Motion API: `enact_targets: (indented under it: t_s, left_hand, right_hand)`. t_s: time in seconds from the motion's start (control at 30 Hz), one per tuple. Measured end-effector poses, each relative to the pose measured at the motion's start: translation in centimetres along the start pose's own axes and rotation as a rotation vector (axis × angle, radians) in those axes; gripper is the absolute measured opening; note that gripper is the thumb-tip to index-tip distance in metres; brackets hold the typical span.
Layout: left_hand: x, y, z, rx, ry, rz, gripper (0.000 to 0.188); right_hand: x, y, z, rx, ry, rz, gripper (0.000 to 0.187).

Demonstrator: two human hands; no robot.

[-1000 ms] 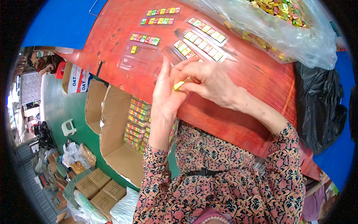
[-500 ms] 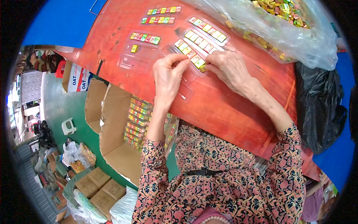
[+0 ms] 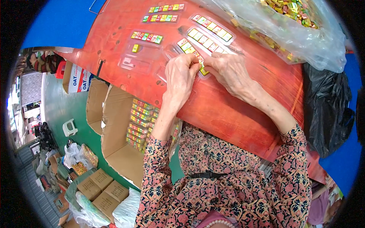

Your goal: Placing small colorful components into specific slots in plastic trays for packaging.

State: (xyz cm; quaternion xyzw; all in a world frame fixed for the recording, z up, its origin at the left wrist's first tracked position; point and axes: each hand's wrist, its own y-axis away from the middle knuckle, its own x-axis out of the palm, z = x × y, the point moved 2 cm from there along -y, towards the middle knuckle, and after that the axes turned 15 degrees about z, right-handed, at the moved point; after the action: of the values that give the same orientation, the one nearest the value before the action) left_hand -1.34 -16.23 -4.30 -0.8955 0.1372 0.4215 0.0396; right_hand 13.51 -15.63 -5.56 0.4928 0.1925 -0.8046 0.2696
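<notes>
A clear plastic tray with a row of small, brightly wrapped blocks (image 3: 186,46) lies slanted on the red table. My left hand (image 3: 180,76) is bent over its near part, fingertips closed together on the row and hiding some blocks. My right hand (image 3: 230,74) meets it from the right, fingers curled and closed at the tray's right edge. What either pinch holds is hidden. Just beyond lie two more filled trays, a middle one (image 3: 207,41) and a farther one (image 3: 213,27). To the left, a clear tray (image 3: 131,64) has a single yellow block (image 3: 135,48) near it.
More filled trays (image 3: 147,37) lie at the table's far left. A big clear bag of loose wrapped blocks (image 3: 315,45) stands far right, with a black plastic bag (image 3: 327,110) beside it. Below the table's left edge, an open cardboard box (image 3: 121,148) holds stacked filled trays.
My left hand has moved right, from beside the tray onto its near part. My right hand has shifted slightly left, so the fingertips of both hands are closer together.
</notes>
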Motion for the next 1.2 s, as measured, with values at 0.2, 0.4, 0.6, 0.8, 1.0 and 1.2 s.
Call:
enact_targets:
  t_s: [0.2,0.4,0.6,0.8,1.0,1.2]
  left_hand:
    - [0.0,0.1,0.4,-0.002,-0.047,-0.005,0.012]
    - [0.4,-0.2,-0.1,-0.011,-0.021,0.004,0.012]
    - [0.4,0.1,0.2,-0.013,-0.056,0.008,0.013]
    - [0.7,0.2,0.4,0.000,-0.067,0.003,0.013]
    - [0.2,0.1,0.0,-0.045,-0.017,0.003,0.011]
    - [-2.7,2.9,0.5,-0.141,0.172,-0.095,0.011]
  right_hand:
    - [0.2,-0.7,-0.2,-0.163,-0.041,-0.043,0.005]
    - [1.4,-0.9,-2.3,-0.166,-0.123,-0.116,0.008]
    - [0.1,-0.7,-1.0,0.105,-0.213,-0.024,0.010]
    - [-0.7,0.5,-0.9,0.088,-0.251,-0.040,0.010]
    - [0.1,0.6,-0.6,-0.018,-0.188,-0.036,0.011]
    - [0.0,1.6,-0.3,-0.124,-0.127,-0.065,0.016]
